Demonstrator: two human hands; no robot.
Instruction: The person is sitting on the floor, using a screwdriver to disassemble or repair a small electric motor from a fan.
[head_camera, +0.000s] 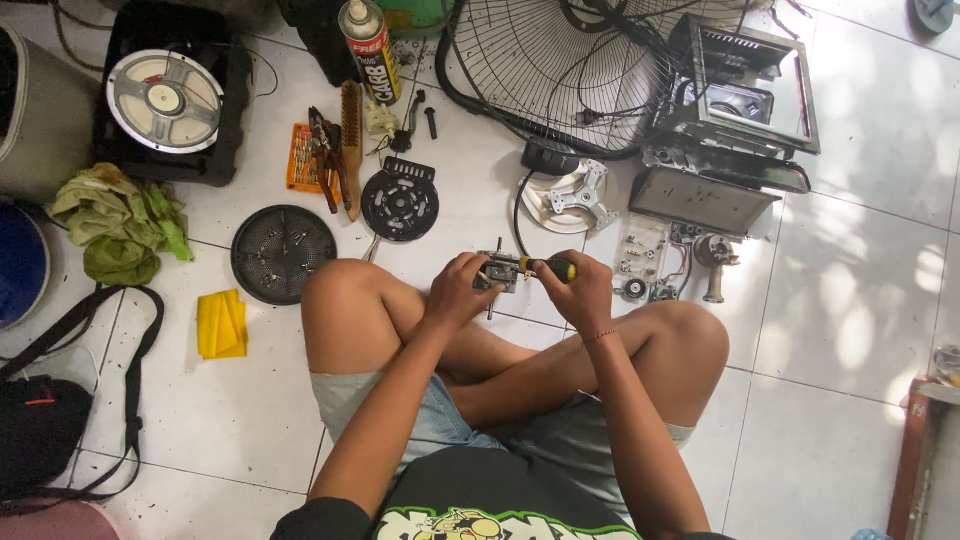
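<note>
I sit cross-legged on a white tiled floor. My left hand (460, 288) grips a small grey metal motor part (500, 272) with a thin shaft sticking out above and below it. My right hand (575, 288) is closed around a screwdriver with a yellow and black handle (553, 267), its tip pointing left into the metal part. Both hands hover just above the floor in front of my knees.
A black wire fan guard (560, 75) lies ahead, with a white fan bracket (575, 197), a round black motor cover (400, 203), a black disc (283, 253), a spray can (369, 50), a wooden brush (351, 145), green rags (118, 222), a yellow cloth (221, 323) and a grey metal casing (740, 110).
</note>
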